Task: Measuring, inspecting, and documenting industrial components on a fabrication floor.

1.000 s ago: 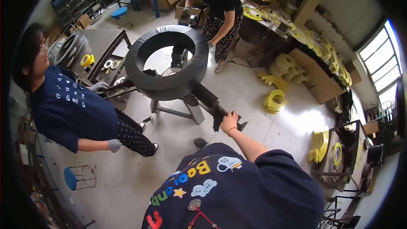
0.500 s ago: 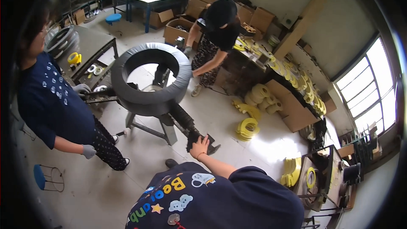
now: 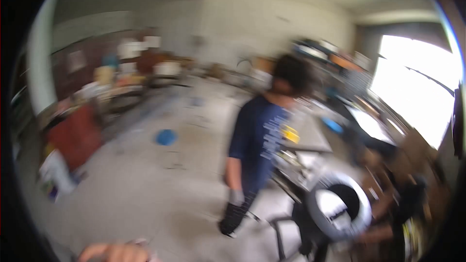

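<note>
At the lower left edge, my left hand (image 3: 116,252) shows only in part, fingers bent and smeared by motion. Whether it grips the blurred dark thing beside it, I cannot make out. My right hand is out of the picture. Well off to the right, a large ring wrapped in silver-grey (image 3: 364,208) rests tilted on a dark stand (image 3: 281,235), away from my left hand.
A person in a navy shirt (image 3: 255,131) stands left of the ring; another blurred person (image 3: 410,199) is beyond it. A blue stool (image 3: 166,137) stands on the pale floor (image 3: 145,199). Cluttered tables and a red-brown panel (image 3: 75,136) line the left.
The whole view has swung left and up, so the ring and the people now appear farther right. My right hand, earlier on a black part of the stand's arm, has left the picture.
</note>
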A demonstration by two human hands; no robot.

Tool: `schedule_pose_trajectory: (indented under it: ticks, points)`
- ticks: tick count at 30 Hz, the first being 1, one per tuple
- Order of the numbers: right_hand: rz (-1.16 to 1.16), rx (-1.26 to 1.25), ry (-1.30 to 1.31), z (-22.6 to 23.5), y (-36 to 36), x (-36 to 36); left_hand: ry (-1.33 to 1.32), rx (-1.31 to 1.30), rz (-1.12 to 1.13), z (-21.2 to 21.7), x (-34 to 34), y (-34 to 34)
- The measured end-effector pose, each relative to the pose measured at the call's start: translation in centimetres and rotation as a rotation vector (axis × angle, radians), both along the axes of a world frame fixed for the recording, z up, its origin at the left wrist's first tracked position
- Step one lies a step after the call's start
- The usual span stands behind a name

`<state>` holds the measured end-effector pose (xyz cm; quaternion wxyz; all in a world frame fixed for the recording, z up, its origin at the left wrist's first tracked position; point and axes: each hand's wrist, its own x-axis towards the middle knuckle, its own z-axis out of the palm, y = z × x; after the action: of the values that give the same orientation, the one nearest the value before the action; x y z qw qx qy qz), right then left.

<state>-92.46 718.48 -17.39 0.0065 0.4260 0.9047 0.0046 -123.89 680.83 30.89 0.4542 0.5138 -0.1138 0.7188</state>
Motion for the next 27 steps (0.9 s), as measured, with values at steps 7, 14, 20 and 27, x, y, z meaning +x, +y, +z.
schedule_pose_trajectory:
  ticks: [7, 14, 20, 27]
  points:
    - [1.116, -0.112, -0.094, -2.2, -8.7, -21.8, 0.685, -1.153, 1.116, -31.2, 11.9, -5.7]
    - [1.509, -0.304, -0.269, -6.1, -15.6, -15.4, 0.436, -1.445, 0.833, -47.2, 23.8, -13.1]
    - [1.355, -0.532, -0.384, -10.8, -11.1, 2.2, 1.454, -1.936, 0.590, -54.6, 32.3, -22.5]
    - [-0.089, -1.524, 0.417, -8.9, -12.3, 9.1, 1.777, -1.773, 0.486, -61.4, 27.0, -33.4]
